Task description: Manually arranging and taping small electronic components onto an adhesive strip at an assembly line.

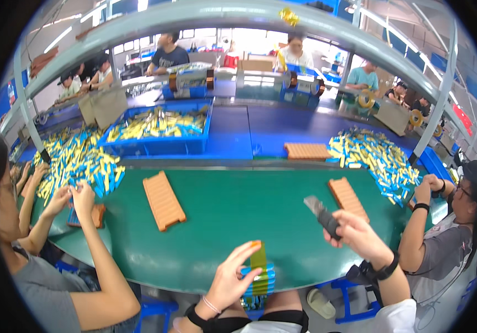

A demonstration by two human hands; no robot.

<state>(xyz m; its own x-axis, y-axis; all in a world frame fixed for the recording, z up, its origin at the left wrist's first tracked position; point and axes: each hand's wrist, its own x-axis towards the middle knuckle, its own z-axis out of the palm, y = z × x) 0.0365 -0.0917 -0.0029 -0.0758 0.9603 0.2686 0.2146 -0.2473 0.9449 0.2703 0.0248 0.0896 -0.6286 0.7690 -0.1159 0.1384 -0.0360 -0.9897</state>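
Observation:
My left hand [230, 280] is at the near table edge, its fingertips at the top of a translucent yellow-green tape strip [258, 256]. The thumb rests against a row of blue pieces [269, 280], which the strip runs down onto. Something small and orange shows at the fingertip. To the right, my right hand [354, 236] is closed round a dark-handled utility knife [326, 219]. Its blade is out and points up and left, above the green table and apart from the tape.
Orange ribbed trays [162, 201] [349, 198] [307, 151] lie about the green table [233, 216] and blue ledge. Blue and yellow pieces heap at left [83, 161] and right [374, 161], and fill a blue bin [155, 147]. Co-workers sit on both sides. Tape rolls [366, 99] hang at the back.

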